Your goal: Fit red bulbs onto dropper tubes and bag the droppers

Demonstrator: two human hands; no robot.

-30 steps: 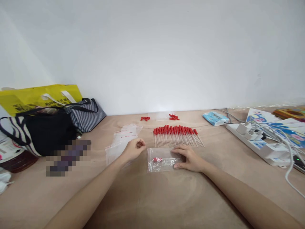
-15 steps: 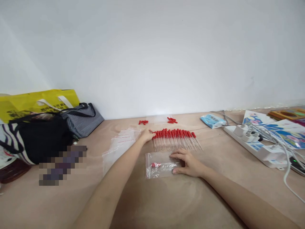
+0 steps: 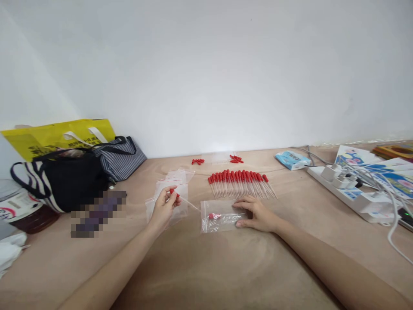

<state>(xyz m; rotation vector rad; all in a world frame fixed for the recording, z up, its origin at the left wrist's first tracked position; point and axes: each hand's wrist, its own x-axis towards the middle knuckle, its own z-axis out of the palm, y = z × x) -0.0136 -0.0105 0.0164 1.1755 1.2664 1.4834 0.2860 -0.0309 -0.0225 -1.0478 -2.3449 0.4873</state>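
at nine o'clock from the central clear zip-top bag (image 3: 224, 207), far off on the brown surface (image 3: 200, 271), stands a jar (image 3: 40, 219) with dark red contents. nearer ten are a yellow carrier bag (image 3: 48, 135), a black handbag (image 3: 72, 183) with zebra-striped trim and a striped pouch (image 3: 121, 159); a pixelated item (image 3: 98, 214) lies in front of them. the person's left hand (image 3: 161, 210) is at nine o'clock from the central bag, fingers pinching a red-bulbed dropper (image 3: 177, 195), its pale stem pointing to four o'clock, tip just beside the bag's left end; contact is too small to tell. behind this hand, a fan of spare zip-top bags (image 3: 181, 183) lies flat. at eleven o'clock is a left pile of red bulbs (image 3: 198, 162). inside the central bag, near its left end, shows a red bulb (image 3: 213, 216). at one o'clock lies a row of red-bulbed droppers (image 3: 240, 176), stems toward the person, with a right pile of red bulbs (image 3: 236, 159) beyond. the right hand (image 3: 256, 215), at three o'clock, rests on the bag's right end, fingers parted and relaxed. at two is a blue tissue pack (image 3: 292, 160); farther out, near three, a white power strip (image 3: 314, 173) and printed cards (image 3: 351, 157).
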